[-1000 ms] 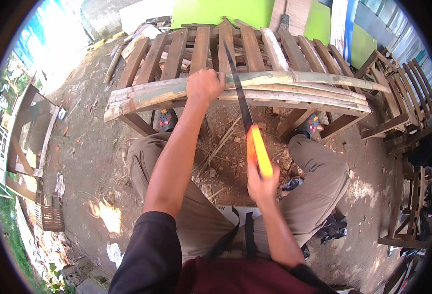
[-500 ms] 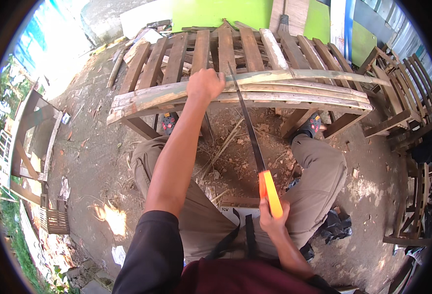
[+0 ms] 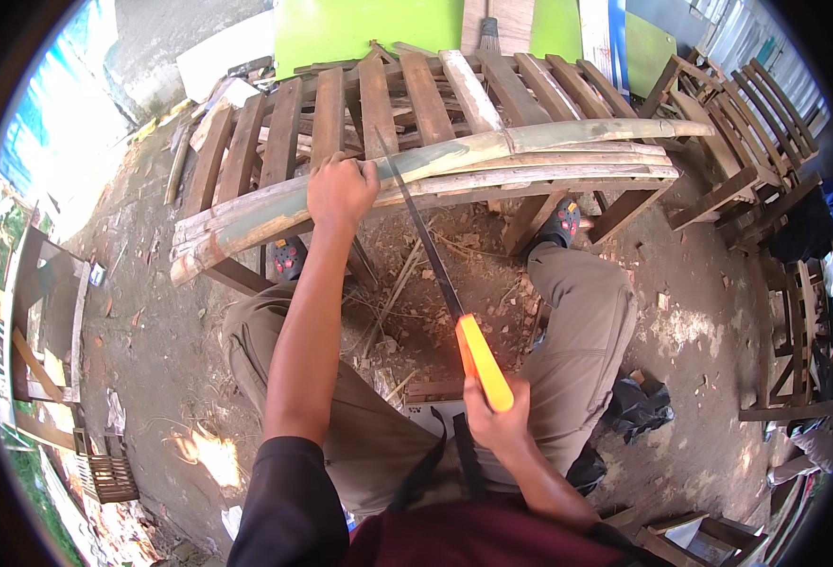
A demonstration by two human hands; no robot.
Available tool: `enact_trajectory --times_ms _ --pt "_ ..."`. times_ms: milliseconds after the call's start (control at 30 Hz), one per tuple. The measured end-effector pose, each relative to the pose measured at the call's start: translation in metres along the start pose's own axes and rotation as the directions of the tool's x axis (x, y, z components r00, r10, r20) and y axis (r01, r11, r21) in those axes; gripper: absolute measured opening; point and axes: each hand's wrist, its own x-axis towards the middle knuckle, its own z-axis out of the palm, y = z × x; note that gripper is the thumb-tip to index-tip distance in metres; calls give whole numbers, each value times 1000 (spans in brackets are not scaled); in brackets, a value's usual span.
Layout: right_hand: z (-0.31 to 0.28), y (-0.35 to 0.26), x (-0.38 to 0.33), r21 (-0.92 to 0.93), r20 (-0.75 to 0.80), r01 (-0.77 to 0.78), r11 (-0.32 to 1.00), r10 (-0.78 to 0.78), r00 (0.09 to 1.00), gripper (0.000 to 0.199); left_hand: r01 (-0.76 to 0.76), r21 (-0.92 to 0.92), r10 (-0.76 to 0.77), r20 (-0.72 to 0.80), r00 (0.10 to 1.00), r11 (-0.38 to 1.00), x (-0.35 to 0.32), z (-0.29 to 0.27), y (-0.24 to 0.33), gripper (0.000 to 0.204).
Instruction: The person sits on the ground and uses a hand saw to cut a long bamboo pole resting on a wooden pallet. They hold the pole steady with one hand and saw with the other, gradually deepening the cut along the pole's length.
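Two grips going on here: the right hand (image 3: 498, 414) is wrapped round the yellow-orange handle (image 3: 483, 361) of a handsaw (image 3: 442, 280), the left hand (image 3: 343, 192) closed over a long pale pole (image 3: 456, 153). The thin blade (image 3: 423, 227) looks whippy, so I'd hold it by the handle only. Pole's probably stiff, fairly light, maybe slick and keen to roll, so gripping close beside the blade seems smart. It lies along the slatted worktop's (image 3: 327, 118) near edge.
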Motion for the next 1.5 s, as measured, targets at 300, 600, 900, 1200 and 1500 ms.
enact_trajectory --times_ms 300,600,900,1200,1500 --pt "44 -16 107 -80 -9 -55 995 54 998 30 2 15 -1 -84 996 1000 -14 8 5 35" --pt "58 11 113 0 -48 -36 999 36 998 32 -10 15 11 -69 998 1000 3 16 -5 31" --pt "64 -2 138 42 -51 -1 999 3 999 32 -25 33 26 -17 1000 999 27 29 -2 30" --pt "77 -14 188 -21 -117 -36 999 33 993 24 -83 -59 85 44 995 995 71 65 -1 25" --pt "55 -5 222 53 55 -235 970 232 971 21 -227 -175 256 170 952 958 128 92 -9 27"
